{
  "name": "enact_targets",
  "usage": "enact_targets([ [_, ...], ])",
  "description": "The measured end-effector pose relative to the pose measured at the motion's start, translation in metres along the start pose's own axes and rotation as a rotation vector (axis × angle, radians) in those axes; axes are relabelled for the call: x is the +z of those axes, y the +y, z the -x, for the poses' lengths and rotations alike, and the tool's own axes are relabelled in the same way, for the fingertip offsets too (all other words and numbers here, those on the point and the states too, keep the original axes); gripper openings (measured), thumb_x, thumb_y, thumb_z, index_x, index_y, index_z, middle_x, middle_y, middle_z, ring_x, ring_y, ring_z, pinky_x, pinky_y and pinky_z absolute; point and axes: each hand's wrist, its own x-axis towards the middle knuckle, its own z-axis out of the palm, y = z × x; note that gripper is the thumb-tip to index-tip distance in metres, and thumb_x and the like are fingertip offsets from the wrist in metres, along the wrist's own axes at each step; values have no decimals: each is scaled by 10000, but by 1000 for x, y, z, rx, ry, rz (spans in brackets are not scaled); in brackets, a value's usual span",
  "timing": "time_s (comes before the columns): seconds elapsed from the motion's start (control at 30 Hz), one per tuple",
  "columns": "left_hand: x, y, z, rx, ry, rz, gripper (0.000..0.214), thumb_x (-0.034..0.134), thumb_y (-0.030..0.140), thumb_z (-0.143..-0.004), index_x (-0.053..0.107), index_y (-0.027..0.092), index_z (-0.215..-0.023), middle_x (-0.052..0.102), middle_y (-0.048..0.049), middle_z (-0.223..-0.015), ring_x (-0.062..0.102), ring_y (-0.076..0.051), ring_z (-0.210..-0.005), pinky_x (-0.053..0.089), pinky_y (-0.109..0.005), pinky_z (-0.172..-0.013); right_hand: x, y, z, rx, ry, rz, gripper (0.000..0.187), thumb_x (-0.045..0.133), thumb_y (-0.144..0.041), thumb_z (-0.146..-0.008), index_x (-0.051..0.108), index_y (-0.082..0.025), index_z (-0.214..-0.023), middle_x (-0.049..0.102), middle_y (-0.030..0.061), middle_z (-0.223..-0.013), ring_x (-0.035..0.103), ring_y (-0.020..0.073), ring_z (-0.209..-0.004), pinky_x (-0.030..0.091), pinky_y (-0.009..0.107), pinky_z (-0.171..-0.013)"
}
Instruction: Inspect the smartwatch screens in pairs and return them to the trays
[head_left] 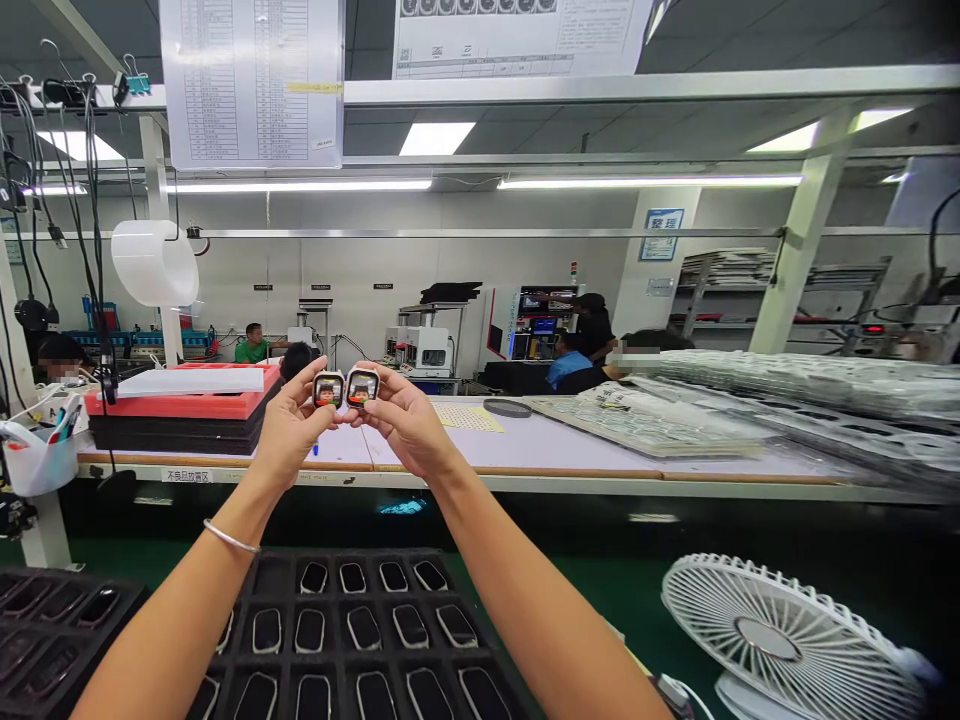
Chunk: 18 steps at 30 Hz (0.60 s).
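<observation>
In the head view, the left hand (296,425) pinches a left watch-like module (328,390) between fingertips, and the right hand (405,420) pinches a right watch-like module (363,386), the two almost touching. A slackened fingertip grip could drop either one onto the black compartment tray (360,560) below the hands, or knocking them together could scratch them.

Two rounded-square smartwatch bodies are held up: the left watch (328,390) sits just beside the right watch (363,387), at its nine o'clock, both pale-framed, screens showing colour.
</observation>
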Motion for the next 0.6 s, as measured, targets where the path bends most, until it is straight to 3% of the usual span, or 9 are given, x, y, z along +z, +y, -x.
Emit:
enact_targets([
  [0.37,-1,1,8,38,2,23,711,793,192,-597,631,185,-1290,667,-7,-924,578,-93,-720,518,-215,-635,4,-1,7,-18,-27,7,478,729,-156,-702,615,-246,-1157,695,6,-1024,695,140,-708,583,320,-725],
  [0.6,-4,8,-8,64,-40,-11,727,771,168,-624,600,200,-1330,671,3,-915,621,-93,-670,538,-238,-637,-3,-13,-12,-36,-107,97,451,706,-155,-706,615,-225,-1142,700,-1,-970,693,143,-694,576,336,-732],
])
